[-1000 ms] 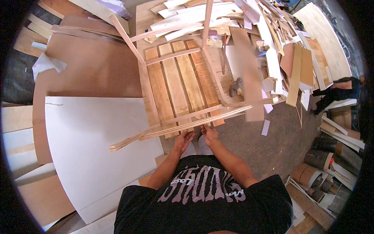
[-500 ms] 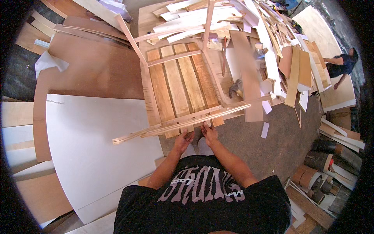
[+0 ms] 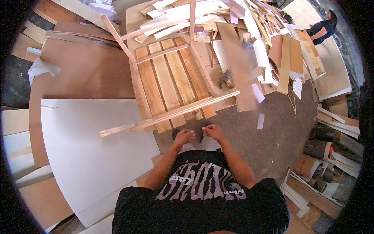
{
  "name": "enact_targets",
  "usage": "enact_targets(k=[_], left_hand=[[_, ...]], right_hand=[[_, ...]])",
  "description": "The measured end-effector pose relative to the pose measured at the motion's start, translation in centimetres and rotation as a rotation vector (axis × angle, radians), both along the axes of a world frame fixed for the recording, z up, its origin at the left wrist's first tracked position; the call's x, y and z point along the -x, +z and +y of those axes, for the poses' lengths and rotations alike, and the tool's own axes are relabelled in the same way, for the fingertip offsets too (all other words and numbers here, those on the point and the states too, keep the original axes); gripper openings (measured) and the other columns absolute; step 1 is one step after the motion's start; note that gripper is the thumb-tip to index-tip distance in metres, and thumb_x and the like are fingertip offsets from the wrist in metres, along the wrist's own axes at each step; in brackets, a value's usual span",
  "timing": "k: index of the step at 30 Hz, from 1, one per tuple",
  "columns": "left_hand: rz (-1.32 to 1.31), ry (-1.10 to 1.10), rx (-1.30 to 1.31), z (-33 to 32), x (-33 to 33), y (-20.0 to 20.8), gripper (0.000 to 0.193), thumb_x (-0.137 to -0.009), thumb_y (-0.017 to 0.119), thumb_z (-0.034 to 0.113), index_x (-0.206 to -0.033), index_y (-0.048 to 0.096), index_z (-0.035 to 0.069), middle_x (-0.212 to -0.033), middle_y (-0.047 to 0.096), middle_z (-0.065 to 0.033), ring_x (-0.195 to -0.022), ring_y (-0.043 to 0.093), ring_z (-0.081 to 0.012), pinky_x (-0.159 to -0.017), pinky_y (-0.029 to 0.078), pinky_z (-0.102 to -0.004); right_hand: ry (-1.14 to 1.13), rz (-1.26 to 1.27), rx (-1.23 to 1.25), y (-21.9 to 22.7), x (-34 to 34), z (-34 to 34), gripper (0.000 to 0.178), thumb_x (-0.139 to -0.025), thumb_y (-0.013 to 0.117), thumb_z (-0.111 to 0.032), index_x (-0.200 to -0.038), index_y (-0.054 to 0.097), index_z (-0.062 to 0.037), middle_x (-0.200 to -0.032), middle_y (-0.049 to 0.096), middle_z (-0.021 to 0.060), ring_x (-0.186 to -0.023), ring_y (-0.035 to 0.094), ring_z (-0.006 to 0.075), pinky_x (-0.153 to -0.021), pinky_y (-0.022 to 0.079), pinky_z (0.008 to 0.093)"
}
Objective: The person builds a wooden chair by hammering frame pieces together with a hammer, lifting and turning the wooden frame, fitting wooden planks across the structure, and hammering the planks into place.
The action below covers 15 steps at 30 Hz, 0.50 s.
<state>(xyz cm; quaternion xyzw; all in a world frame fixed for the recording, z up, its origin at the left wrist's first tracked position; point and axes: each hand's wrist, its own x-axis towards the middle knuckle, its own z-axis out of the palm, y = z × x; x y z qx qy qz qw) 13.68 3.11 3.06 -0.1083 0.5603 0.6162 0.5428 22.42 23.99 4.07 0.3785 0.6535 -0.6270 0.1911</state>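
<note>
A wooden chair-like frame [image 3: 138, 85] with slats [image 3: 180, 74] lies on the worktable in front of me. Its near legs and rail [image 3: 183, 112] stretch across the ends of the slats. My left hand [image 3: 184, 138] is just short of the slat ends, its fingers curled together and touching nothing of the frame. Beside it, my right hand [image 3: 212, 132] has its fingertips drawn into a pinch. Whatever may be between the fingers of either hand is too small to make out. A claw hammer [image 3: 225, 79] rests on the table right of the frame.
Wood offcuts [image 3: 210, 15] and strips cover the far and right parts of the worktable [image 3: 134, 19]. A white sheet [image 3: 93, 144] lies to my left on brown boards [image 3: 89, 74]. More scraps [image 3: 311, 167] are piled at right. A co-worker [image 3: 325, 29] bends over a far-right panel.
Both my hands have drawn back from the slat ends toward my body. The view has shifted, so the frame appears further up and left. The co-worker has moved further away.
</note>
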Motion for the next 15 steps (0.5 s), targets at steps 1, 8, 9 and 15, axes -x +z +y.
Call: enact_targets(k=[1, 8, 9, 15], left_hand=[[0.0, 0.008, 0.006, 0.4, -0.2, 0.2, 0.035, -0.088, 0.069, 0.032, -0.109, 0.062, 0.004, -0.098, 0.069, -0.0083, -0.085, 0.066, -0.0176, -0.074, 0.052, -0.0285], [0.401, 0.119, 0.102, 5.1, -0.9, 0.4, 0.03, -0.09, 0.066, 0.021, -0.108, 0.061, -0.003, -0.095, 0.068, -0.0104, -0.081, 0.067, -0.0181, -0.073, 0.054, -0.0299], [0.448, 0.216, 0.078, 5.7, -1.4, 0.3, 0.028, -0.091, 0.065, 0.018, -0.108, 0.061, -0.004, -0.095, 0.068, -0.0111, -0.082, 0.067, -0.0187, -0.074, 0.054, -0.0306], [0.642, 0.307, 0.055, 12.1, -4.9, 8.8, 0.021, -0.094, 0.06, 0.012, -0.108, 0.061, -0.004, -0.099, 0.069, -0.0126, -0.087, 0.067, -0.0187, -0.077, 0.054, -0.0297]], right_hand=[[0.008, 0.0, 0.006, 0.5, -0.1, 0.5, 0.044, -0.084, 0.074, -0.036, -0.1, 0.063, 0.0031, -0.089, 0.069, 0.012, -0.076, 0.069, 0.0192, -0.066, 0.056, 0.0298], [0.114, 0.082, 0.09, 3.6, 1.4, 6.0, 0.041, -0.091, 0.066, -0.035, -0.101, 0.063, 0.0044, -0.09, 0.068, 0.0114, -0.077, 0.069, 0.0172, -0.07, 0.056, 0.0294], [0.173, 0.091, 0.079, 3.8, 1.3, 6.8, 0.04, -0.092, 0.065, -0.034, -0.101, 0.063, 0.0049, -0.089, 0.068, 0.0115, -0.078, 0.068, 0.0169, -0.071, 0.056, 0.0294], [0.258, 0.344, 0.156, 8.3, 0.0, 12.1, 0.03, -0.091, 0.066, -0.028, -0.099, 0.065, 0.0009, -0.08, 0.068, 0.007, -0.075, 0.066, 0.0145, -0.066, 0.053, 0.0281]])
